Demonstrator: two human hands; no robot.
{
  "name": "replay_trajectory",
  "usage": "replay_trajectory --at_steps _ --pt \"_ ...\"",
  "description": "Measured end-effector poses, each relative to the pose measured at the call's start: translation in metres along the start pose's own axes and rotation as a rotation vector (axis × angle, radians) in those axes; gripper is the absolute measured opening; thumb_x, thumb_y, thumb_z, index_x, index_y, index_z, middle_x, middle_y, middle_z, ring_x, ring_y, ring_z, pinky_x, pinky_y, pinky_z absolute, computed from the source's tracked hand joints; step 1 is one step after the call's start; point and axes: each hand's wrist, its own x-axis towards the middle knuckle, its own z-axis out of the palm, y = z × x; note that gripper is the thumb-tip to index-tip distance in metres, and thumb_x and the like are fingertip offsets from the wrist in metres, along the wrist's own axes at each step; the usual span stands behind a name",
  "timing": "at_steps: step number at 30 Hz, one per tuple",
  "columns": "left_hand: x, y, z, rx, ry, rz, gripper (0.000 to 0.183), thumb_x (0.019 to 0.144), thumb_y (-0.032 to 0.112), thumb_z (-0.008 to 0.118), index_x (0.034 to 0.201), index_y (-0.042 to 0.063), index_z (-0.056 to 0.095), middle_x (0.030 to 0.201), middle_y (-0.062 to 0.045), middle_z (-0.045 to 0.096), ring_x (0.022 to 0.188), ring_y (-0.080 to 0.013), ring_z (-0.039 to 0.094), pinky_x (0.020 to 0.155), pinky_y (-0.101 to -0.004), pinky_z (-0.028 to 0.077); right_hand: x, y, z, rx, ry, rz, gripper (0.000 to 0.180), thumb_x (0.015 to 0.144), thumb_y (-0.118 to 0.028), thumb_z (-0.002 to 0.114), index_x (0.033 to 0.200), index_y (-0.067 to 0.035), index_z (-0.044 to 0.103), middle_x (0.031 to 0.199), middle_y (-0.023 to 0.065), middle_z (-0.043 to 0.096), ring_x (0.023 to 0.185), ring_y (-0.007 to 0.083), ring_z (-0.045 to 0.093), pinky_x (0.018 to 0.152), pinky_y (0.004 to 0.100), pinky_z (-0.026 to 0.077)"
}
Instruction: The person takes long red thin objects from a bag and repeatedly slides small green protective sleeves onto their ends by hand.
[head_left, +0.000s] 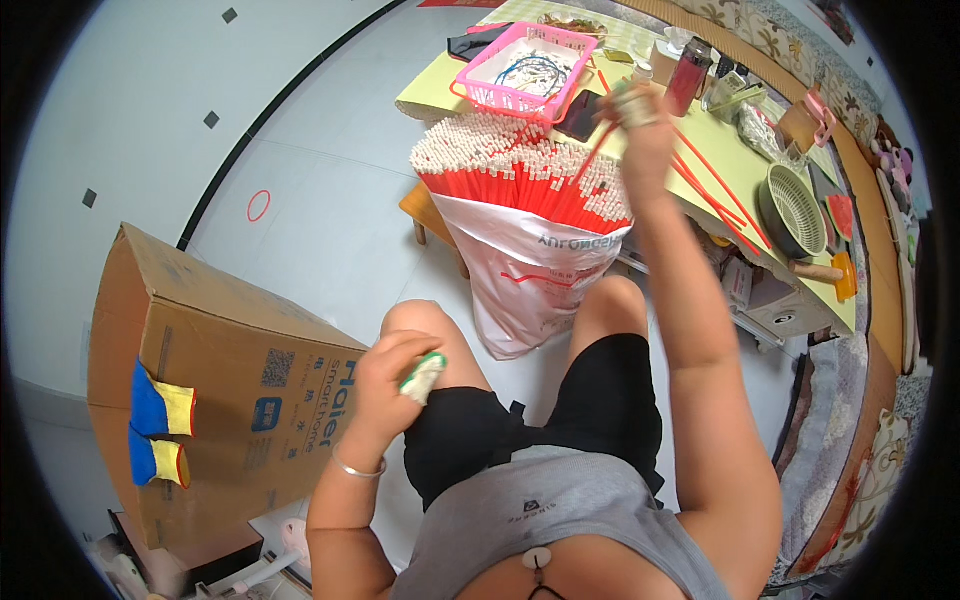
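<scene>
My left hand (394, 382) is above my left thigh, with a white and green finger cover on the thumb; its fingers are curled and I see nothing held. My right hand (637, 112), blurred, is over the near side of the table and wears a similar cover. Thin red sticks cross at and below it; whether the fingers grip one cannot be told. Between my knees and the table stands a white plastic sack (517, 270) packed with red sticks (480, 187) that have white ends. Several loose red sticks (720, 199) lie on the table to the right of my right hand.
On the table (810, 292) are a pink basket (480, 94), a phone (577, 116), a bottle (688, 79), a colander (793, 210) and a mallet (844, 276). A large cardboard box (217, 360) with gloves (161, 405) on its rim stands at left. A wooden stool (427, 214) is behind the sack.
</scene>
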Motion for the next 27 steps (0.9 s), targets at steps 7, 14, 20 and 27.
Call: replay_trajectory --at_steps 7,14,20,27 --pt "0.023 -0.026 0.101 -1.0 -0.181 -0.364 0.036 0.096 0.018 0.049 0.126 -0.001 0.052 0.113 -0.018 0.062 0.098 -0.0262 0.063 0.089 -0.0369 0.049 0.025 -0.22 -0.125 0.748 -0.085 -0.205 0.026 0.093 -0.01 0.037 0.108 0.01 0.046 0.07 0.005 0.036 0.063 0.0156 0.033 0.059 0.0302 0.029" --pt "0.06 -0.041 0.137 -1.619 0.215 -0.532 0.033 0.099 0.024 0.042 0.119 0.0 0.052 0.119 -0.021 0.059 0.111 -0.0335 0.057 0.098 -0.0468 0.045 -0.077 -0.128 -0.3 0.762 0.56 0.129 0.012 0.092 -0.011 0.044 0.096 -0.001 0.048 0.072 0.0063 0.043 0.063 0.016 0.033 0.059 0.0305 0.032" --pt "0.033 -0.103 0.153 -1.737 0.113 -0.436 0.021 0.097 0.018 0.049 0.11 0.003 0.055 0.113 -0.017 0.061 0.099 -0.0291 0.061 0.09 -0.0434 0.048 -0.166 -0.04 -0.356 0.812 1.154 0.354 0.007 0.089 -0.005 0.047 0.083 -0.002 0.046 0.071 0.0074 0.043 0.058 0.0174 0.033 0.057 0.0315 0.033" --pt "0.04 -0.047 0.135 -1.615 0.266 -0.423 0.025 0.096 0.021 0.052 0.112 0.003 0.055 0.119 -0.017 0.059 0.107 -0.0297 0.057 0.098 -0.0445 0.043 -0.193 0.001 -0.376 0.805 1.199 0.464 0.008 0.089 -0.002 0.043 0.082 -0.002 0.047 0.072 0.0077 0.044 0.058 0.0176 0.034 0.058 0.0329 0.035"
